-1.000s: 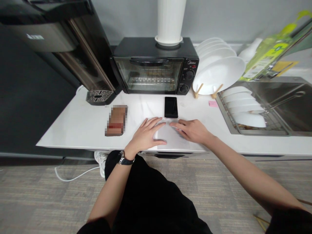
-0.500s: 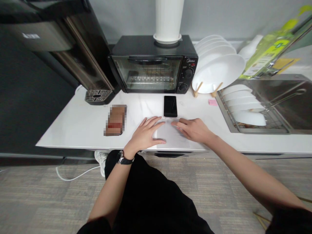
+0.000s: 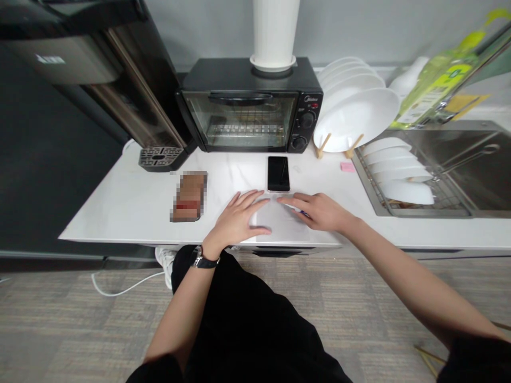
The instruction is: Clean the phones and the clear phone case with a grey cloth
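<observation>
Forefinger [image 3: 290, 202] straighter, right grip [image 3: 320, 211] narrow around small object [image 3: 300, 210]; left grip [image 3: 236, 221] wide on paper [image 3: 281, 222]

Bright, diffuse light; soft shadows; edges stretched; 1 patch [image 3: 189, 196] pixelated.

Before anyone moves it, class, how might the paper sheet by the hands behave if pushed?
The paper sheet would probably be light and floppy, as it shows hardly any thickness. It would likely slide, lying flat on the smooth countertop.
</observation>
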Tool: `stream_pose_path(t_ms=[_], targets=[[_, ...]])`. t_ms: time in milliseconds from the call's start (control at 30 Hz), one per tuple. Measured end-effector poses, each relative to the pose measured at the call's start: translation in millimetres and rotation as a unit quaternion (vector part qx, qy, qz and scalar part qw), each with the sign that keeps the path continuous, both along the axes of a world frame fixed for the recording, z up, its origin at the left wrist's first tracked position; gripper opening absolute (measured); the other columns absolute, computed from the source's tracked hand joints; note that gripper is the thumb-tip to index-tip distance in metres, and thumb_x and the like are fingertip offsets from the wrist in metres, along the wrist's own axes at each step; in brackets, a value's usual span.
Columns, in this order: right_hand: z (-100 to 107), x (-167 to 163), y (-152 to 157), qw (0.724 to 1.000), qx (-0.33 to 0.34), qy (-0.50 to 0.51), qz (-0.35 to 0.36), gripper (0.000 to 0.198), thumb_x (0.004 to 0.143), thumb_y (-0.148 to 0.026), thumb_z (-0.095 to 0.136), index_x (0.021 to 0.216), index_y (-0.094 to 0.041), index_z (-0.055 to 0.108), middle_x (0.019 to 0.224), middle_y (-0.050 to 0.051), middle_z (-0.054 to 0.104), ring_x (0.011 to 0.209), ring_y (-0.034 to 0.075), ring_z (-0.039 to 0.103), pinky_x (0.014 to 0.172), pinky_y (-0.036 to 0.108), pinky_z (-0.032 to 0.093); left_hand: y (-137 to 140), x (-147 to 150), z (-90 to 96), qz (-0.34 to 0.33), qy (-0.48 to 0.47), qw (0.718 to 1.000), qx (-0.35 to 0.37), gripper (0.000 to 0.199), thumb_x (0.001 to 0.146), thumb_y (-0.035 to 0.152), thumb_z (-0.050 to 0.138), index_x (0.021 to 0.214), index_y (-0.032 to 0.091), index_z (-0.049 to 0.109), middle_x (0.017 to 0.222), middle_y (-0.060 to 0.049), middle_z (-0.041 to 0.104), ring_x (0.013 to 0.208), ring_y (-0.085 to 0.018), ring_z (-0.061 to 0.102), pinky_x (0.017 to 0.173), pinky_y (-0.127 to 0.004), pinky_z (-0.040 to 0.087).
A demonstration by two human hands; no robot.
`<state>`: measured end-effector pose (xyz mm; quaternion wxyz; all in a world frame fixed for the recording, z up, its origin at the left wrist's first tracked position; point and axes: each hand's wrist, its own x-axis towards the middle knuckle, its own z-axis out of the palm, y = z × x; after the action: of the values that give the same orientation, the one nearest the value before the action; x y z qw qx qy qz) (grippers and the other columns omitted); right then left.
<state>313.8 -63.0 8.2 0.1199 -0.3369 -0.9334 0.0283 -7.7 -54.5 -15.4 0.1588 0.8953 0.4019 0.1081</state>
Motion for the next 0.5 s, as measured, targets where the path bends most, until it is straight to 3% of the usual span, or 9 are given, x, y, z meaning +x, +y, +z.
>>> stream_pose_path(t_ms=[267,500], targets=[[1.1,-1.9,-0.7,0.998,-0.04,-0.045,-0.002,0.044,0.113,-0.022,0.047,0.153,-0.021,0.066,0.119,0.012,0.084,0.076,0.022,0.071,0.07,0.034,0.041,0.4,-0.3,1.4,-0.003,-0.005,1.0,-0.007,0.088,0.098,0.072,0.081,0.173,0.033,0.056,0.187,-0.011,0.046,0.175,-0.036,0.04,0.149,-0.065,0.021],[5.6,0.5,0.8,0.997,0.006,-0.062,-0.052,0.055,0.112,-0.02,0.046,0.166,-0.025,0.057,0.125,0.011,0.083,0.069,0.019,0.065,0.067,0.033,0.034,0.4,-0.5,1.0,-0.004,0.001,1.0,-0.004,0.089,0.098,0.073,0.08,0.174,0.033,0.055,0.187,-0.011,0.046,0.175,-0.036,0.04,0.148,-0.065,0.021]])
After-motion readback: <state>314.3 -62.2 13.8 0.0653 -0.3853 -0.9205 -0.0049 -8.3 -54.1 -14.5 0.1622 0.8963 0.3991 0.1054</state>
